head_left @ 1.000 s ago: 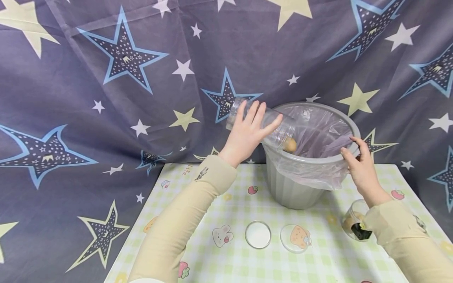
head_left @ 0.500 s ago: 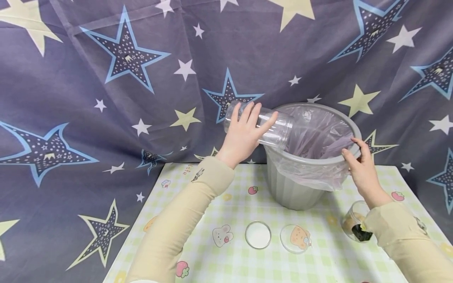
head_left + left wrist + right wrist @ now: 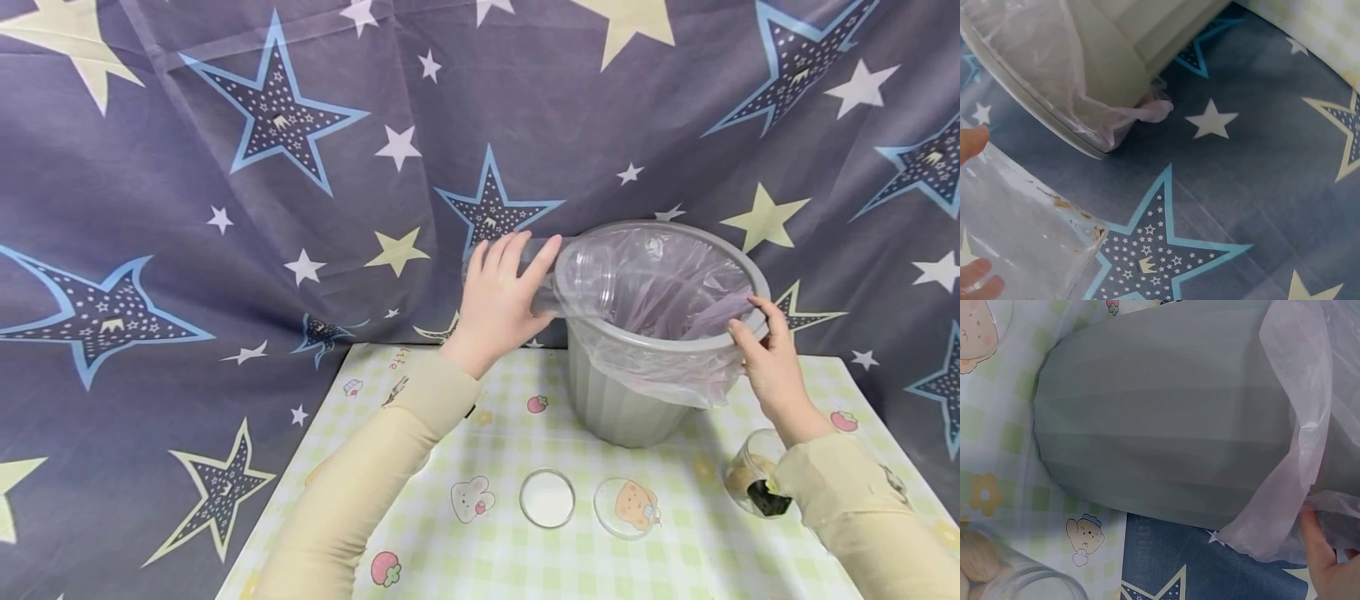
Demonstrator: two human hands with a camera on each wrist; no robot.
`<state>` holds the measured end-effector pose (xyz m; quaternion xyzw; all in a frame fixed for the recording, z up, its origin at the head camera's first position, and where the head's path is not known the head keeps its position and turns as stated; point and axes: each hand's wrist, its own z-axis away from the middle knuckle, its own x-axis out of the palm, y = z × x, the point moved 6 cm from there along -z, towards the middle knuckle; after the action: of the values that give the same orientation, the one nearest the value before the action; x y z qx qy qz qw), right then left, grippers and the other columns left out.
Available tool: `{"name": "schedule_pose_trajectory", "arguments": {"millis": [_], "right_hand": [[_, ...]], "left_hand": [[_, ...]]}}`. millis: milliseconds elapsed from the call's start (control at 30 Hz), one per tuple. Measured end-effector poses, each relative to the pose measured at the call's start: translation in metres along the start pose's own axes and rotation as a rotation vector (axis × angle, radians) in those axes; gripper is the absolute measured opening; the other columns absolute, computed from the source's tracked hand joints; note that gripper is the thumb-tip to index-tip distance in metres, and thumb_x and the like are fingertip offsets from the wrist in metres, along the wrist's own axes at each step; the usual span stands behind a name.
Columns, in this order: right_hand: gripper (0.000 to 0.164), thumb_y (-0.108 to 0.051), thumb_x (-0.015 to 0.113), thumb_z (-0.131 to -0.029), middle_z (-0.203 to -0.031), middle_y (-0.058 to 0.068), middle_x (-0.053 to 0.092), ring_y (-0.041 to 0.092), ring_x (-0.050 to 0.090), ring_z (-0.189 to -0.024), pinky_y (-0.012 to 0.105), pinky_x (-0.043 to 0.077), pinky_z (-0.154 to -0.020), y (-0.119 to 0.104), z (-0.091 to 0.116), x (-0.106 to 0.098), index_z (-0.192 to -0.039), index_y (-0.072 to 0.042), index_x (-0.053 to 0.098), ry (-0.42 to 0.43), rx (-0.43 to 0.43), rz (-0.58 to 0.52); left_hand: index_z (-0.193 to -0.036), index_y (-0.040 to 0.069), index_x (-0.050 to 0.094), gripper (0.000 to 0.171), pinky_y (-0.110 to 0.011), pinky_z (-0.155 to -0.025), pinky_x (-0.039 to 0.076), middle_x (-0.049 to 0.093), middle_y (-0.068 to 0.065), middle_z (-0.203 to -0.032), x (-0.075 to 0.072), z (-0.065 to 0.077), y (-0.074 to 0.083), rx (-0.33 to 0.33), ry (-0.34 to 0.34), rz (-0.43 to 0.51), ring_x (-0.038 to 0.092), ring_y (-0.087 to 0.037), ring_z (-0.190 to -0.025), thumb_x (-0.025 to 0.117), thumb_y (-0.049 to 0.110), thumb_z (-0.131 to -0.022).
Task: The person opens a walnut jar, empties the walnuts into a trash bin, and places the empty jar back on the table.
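Observation:
My left hand (image 3: 498,300) grips a clear plastic jar (image 3: 588,279), which lies almost level, its open mouth over the left rim of a grey trash bin (image 3: 622,400). Brown crumbs cling inside the jar's base end in the left wrist view. A thin translucent pinkish bag (image 3: 675,292) lines the bin and folds over its rim. At the bin's right side, my right hand (image 3: 776,367) holds the rim and bag between thumb and fingers. The right wrist view has its fingers (image 3: 1316,544) against the folded bag (image 3: 1310,375).
Near the right forearm stands another clear jar (image 3: 742,475) holding brown pieces, with a black patch on it. A round white lid (image 3: 547,497) with a metallic rim and a clear disc-shaped lid (image 3: 622,510) lie on the checked tablecloth (image 3: 480,558). A star-printed curtain (image 3: 360,67) hangs behind.
A round brown piece at the jar's mouth a second ago is no longer visible there. My left hand has drawn the jar left and levelled it. My right hand has stayed at the rim.

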<state>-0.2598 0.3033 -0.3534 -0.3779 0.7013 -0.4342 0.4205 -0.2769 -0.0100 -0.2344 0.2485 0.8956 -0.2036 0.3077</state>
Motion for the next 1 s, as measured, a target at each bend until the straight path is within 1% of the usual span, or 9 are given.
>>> {"name": "schedule_pose_trajectory", "arguments": {"millis": [200,300,400,500,600,700,767,933,1000], "right_hand": [[0.044,-0.024,0.048,-0.098,-0.103,-0.016,0.034,-0.007,0.044,-0.067,0.011,0.040,-0.052,0.003,-0.001,0.000,-0.141,-0.028,0.035,0.003,0.005,-0.011],[0.043,-0.024,0.048,-0.098,-0.103,-0.014,0.034,-0.007,0.044,-0.069,0.011,0.041,-0.052,0.002,-0.001,0.000,-0.139,-0.030,0.036,0.005,0.007,-0.028],[0.043,-0.025,0.049,-0.098,-0.102,-0.013,0.034,-0.007,0.045,-0.070,0.010,0.041,-0.053,0.000,0.001,-0.001,-0.139,-0.031,0.037,0.003,0.005,-0.029],[0.044,-0.026,0.049,-0.098,-0.100,-0.012,0.036,-0.007,0.046,-0.070,0.010,0.043,-0.054,0.000,0.002,-0.001,-0.140,-0.031,0.036,-0.009,0.011,-0.053],[0.046,-0.027,0.050,-0.097,-0.097,-0.010,0.038,-0.007,0.048,-0.071,0.010,0.045,-0.056,0.000,0.002,-0.002,-0.141,-0.031,0.036,-0.030,0.027,-0.076],[0.047,-0.027,0.050,-0.097,-0.095,-0.009,0.040,-0.007,0.049,-0.072,0.009,0.047,-0.058,0.001,0.002,-0.002,-0.141,-0.031,0.034,-0.055,0.044,-0.090],[0.047,-0.027,0.050,-0.097,-0.094,-0.008,0.040,-0.007,0.049,-0.073,0.009,0.048,-0.060,0.001,0.002,-0.003,-0.141,-0.033,0.033,-0.071,0.054,-0.089],[0.048,-0.025,0.050,-0.097,-0.098,-0.006,0.038,-0.007,0.050,-0.075,0.008,0.047,-0.061,0.001,0.000,-0.002,-0.141,-0.035,0.032,-0.112,0.081,-0.143],[0.050,-0.025,0.049,-0.097,-0.105,-0.006,0.036,-0.007,0.050,-0.077,0.008,0.047,-0.061,0.001,0.000,-0.001,-0.143,-0.033,0.030,-0.124,0.086,-0.153]], "left_hand": [[-0.137,0.015,0.044,0.092,-0.053,-0.103,0.037,0.052,-0.017,-0.129,-0.006,0.016,-0.005,-0.066,0.031,0.100,0.049,-0.032,-0.119,0.087,0.041,-0.060],[-0.136,0.013,0.045,0.094,-0.054,-0.101,0.038,0.053,-0.018,-0.127,-0.007,0.025,-0.004,-0.083,0.059,0.150,0.051,-0.033,-0.117,0.088,0.040,-0.057],[-0.134,0.012,0.046,0.093,-0.055,-0.099,0.040,0.054,-0.017,-0.126,-0.005,0.036,-0.001,-0.099,0.066,0.182,0.052,-0.033,-0.115,0.088,0.042,-0.057],[-0.134,0.012,0.046,0.095,-0.054,-0.100,0.040,0.054,-0.017,-0.126,-0.002,0.047,0.002,-0.122,0.038,0.216,0.053,-0.033,-0.115,0.089,0.042,-0.055],[-0.136,0.011,0.044,0.100,-0.054,-0.101,0.040,0.053,-0.017,-0.127,0.003,0.059,0.004,-0.155,-0.018,0.262,0.052,-0.033,-0.116,0.090,0.043,-0.053],[-0.137,0.011,0.042,0.104,-0.050,-0.103,0.039,0.053,-0.015,-0.129,0.009,0.071,0.006,-0.200,-0.079,0.312,0.051,-0.032,-0.117,0.091,0.043,-0.051],[-0.139,0.011,0.041,0.107,-0.047,-0.104,0.038,0.052,-0.013,-0.130,0.011,0.078,0.005,-0.242,-0.107,0.349,0.050,-0.031,-0.118,0.091,0.044,-0.050],[-0.140,0.011,0.040,0.110,-0.046,-0.106,0.036,0.051,-0.010,-0.132,0.015,0.093,0.000,-0.333,-0.134,0.449,0.048,-0.029,-0.121,0.092,0.043,-0.048],[-0.140,0.011,0.039,0.111,-0.045,-0.106,0.036,0.051,-0.010,-0.133,0.016,0.099,-0.002,-0.370,-0.143,0.479,0.047,-0.028,-0.123,0.092,0.043,-0.048]]}}
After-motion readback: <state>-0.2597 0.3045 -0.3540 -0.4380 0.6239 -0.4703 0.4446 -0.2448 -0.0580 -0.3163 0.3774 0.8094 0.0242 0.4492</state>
